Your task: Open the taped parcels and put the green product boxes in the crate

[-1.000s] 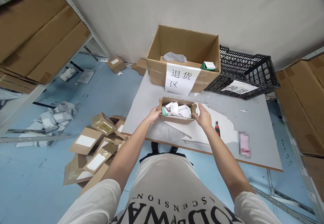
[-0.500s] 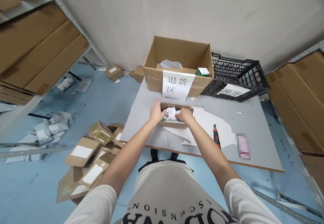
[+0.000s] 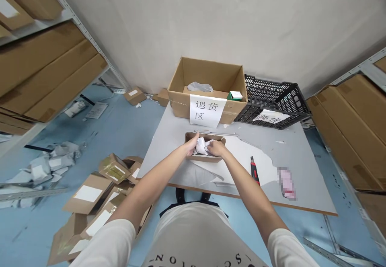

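On the table a small open cardboard box [image 3: 204, 159] holds crumpled white paper [image 3: 201, 146]. My left hand [image 3: 191, 145] reaches in over the box's left end and closes against the left side of the paper. From the right, my right hand [image 3: 216, 148] dips into the box, its fingers curled on the paper's right side. The fingertips of both hands are partly hidden by the paper and the box walls. Whatever lies beneath the paper cannot be seen.
Behind stand a large open carton [image 3: 177, 107] with a paper sign and a black plastic crate [image 3: 273, 92]. A red-and-black box cutter [image 3: 255, 171] and a blurred pink item [image 3: 287, 183] lie to the right. Discarded boxes [image 3: 87, 194] pile up on the left floor.
My left hand has moved from the box's left rim inward onto the paper. My right hand stays in the box. The green item at the box's left end no longer shows. The view has shifted slightly.
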Motion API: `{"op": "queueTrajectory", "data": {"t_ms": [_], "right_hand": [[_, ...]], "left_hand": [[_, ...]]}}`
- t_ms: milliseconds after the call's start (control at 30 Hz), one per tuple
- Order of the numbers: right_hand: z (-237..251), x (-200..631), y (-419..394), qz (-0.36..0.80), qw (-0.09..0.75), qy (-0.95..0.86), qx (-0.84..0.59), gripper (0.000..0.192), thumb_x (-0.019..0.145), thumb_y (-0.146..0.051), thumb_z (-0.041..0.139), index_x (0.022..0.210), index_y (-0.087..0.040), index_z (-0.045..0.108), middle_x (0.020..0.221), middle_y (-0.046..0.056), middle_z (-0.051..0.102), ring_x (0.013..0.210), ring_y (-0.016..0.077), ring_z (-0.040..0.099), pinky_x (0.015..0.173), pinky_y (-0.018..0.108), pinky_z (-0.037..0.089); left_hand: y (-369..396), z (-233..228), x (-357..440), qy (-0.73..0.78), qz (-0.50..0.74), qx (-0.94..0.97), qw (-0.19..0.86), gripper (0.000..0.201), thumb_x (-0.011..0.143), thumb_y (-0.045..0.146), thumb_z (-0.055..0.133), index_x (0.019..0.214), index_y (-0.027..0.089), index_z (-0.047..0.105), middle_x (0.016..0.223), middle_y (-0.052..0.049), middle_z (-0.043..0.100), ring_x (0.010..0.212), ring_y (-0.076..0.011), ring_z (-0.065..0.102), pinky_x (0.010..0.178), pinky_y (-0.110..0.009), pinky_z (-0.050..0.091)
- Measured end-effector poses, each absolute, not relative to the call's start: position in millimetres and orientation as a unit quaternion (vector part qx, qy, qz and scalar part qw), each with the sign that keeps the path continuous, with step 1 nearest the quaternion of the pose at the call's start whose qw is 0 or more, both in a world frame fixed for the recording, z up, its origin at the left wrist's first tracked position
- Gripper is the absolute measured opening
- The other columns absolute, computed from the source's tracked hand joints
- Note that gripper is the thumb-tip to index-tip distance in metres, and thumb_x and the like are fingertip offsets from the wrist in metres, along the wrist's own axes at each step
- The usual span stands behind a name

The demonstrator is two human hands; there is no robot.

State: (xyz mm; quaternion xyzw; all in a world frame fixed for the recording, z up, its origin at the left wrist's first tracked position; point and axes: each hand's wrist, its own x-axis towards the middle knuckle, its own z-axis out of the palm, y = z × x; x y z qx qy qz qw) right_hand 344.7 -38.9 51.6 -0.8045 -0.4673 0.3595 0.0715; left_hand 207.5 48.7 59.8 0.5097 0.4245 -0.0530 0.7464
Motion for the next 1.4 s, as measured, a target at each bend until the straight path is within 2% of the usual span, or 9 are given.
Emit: {"op": "queueTrajectory", "data": {"t_ms": [133, 300, 500, 667, 833, 967, 1067, 1233, 1400], "right_hand": [[45, 326, -32, 0.430, 0.135, -0.468, -0.760, 0.027, 0.078, -0.022, 0.053, 0.103, -0.018, 0.065, 0.100, 0.005, 0.070, 0.090, 0.0176, 0.064, 0.074, 0.021, 0.044], [39, 309, -36, 0.489, 0.200, -0.428, -0.733, 0.029, 0.075, -0.019, 0.053, 0.102, -0.016, 0.066, 0.079, 0.002, 0.071, 0.071, 0.0139, 0.064, 0.068, 0.021, 0.046], [42, 298, -45, 0.596, 0.377, -0.397, -0.588, 0.055, 0.065, -0.009, 0.055, 0.119, -0.020, 0.059, 0.104, 0.003, 0.069, 0.098, 0.0143, 0.063, 0.090, 0.027, 0.045], [49, 293, -52, 0.575, 0.429, -0.412, -0.562, 0.076, 0.061, -0.003, 0.050, 0.134, -0.023, 0.046, 0.130, 0.004, 0.057, 0.120, 0.0169, 0.052, 0.105, 0.036, 0.036], [60, 273, -58, 0.462, 0.410, -0.491, -0.615, 0.081, 0.067, -0.010, 0.054, 0.144, -0.022, 0.031, 0.146, 0.007, 0.039, 0.132, 0.0224, 0.039, 0.109, 0.041, 0.030], [75, 251, -60, 0.392, 0.374, -0.565, -0.622, 0.091, 0.068, -0.013, 0.057, 0.149, -0.019, 0.015, 0.152, 0.010, 0.024, 0.138, 0.0258, 0.027, 0.112, 0.043, 0.026], [86, 241, -60, 0.362, 0.375, -0.612, -0.594, 0.093, 0.068, -0.012, 0.056, 0.149, -0.020, 0.012, 0.154, 0.007, 0.019, 0.141, 0.0247, 0.019, 0.113, 0.041, 0.024], [100, 259, -62, 0.334, 0.367, -0.633, -0.594, 0.073, 0.074, -0.012, 0.050, 0.144, -0.023, 0.033, 0.148, 0.003, 0.035, 0.135, 0.0220, 0.034, 0.106, 0.036, 0.036], [101, 319, -67, 0.261, 0.281, -0.546, -0.745, 0.045, 0.085, -0.018, 0.044, 0.128, -0.022, 0.055, 0.130, 0.003, 0.058, 0.114, 0.0188, 0.057, 0.100, 0.032, 0.040]], "left_hand": [[39, 60, 210, 0.453, -0.060, 0.431, 0.778, 0.072, 0.083, 0.073, 0.015, 0.105, 0.020, 0.059, 0.104, -0.008, 0.069, 0.107, -0.0223, 0.060, 0.097, -0.035, 0.041], [30, 50, 208, 0.441, -0.028, 0.413, 0.796, 0.069, 0.080, 0.076, 0.025, 0.102, 0.020, 0.060, 0.098, -0.009, 0.069, 0.101, -0.0241, 0.062, 0.096, -0.038, 0.041], [22, 41, 197, 0.396, 0.066, 0.398, 0.825, 0.066, 0.081, 0.073, 0.031, 0.098, 0.016, 0.061, 0.096, -0.012, 0.068, 0.096, -0.0237, 0.063, 0.083, -0.034, 0.049], [16, 46, 181, 0.356, 0.167, 0.405, 0.825, 0.053, 0.081, 0.061, 0.047, 0.105, 0.015, 0.058, 0.099, -0.011, 0.066, 0.097, -0.0216, 0.062, 0.085, -0.032, 0.048], [12, 49, 166, 0.307, 0.280, 0.442, 0.795, 0.055, 0.072, 0.040, 0.068, 0.121, 0.019, 0.051, 0.107, -0.007, 0.064, 0.101, -0.0196, 0.060, 0.089, -0.030, 0.045], [14, 56, 156, 0.315, 0.340, 0.455, 0.760, 0.055, 0.077, 0.042, 0.064, 0.125, 0.020, 0.050, 0.115, -0.008, 0.063, 0.105, -0.0188, 0.059, 0.091, -0.029, 0.045], [21, 61, 147, 0.332, 0.359, 0.483, 0.727, 0.049, 0.080, 0.043, 0.058, 0.123, 0.019, 0.052, 0.116, -0.009, 0.063, 0.105, -0.0192, 0.060, 0.092, -0.030, 0.045], [42, 72, 117, 0.380, 0.367, 0.621, 0.579, 0.046, 0.085, 0.040, 0.049, 0.125, 0.017, 0.053, 0.121, -0.010, 0.062, 0.112, -0.0237, 0.057, 0.098, -0.036, 0.043], [68, 57, 72, 0.379, 0.274, 0.823, 0.321, 0.051, 0.087, 0.022, 0.040, 0.138, 0.020, 0.043, 0.145, -0.004, 0.039, 0.136, -0.0216, 0.032, 0.114, -0.037, 0.021]]}}
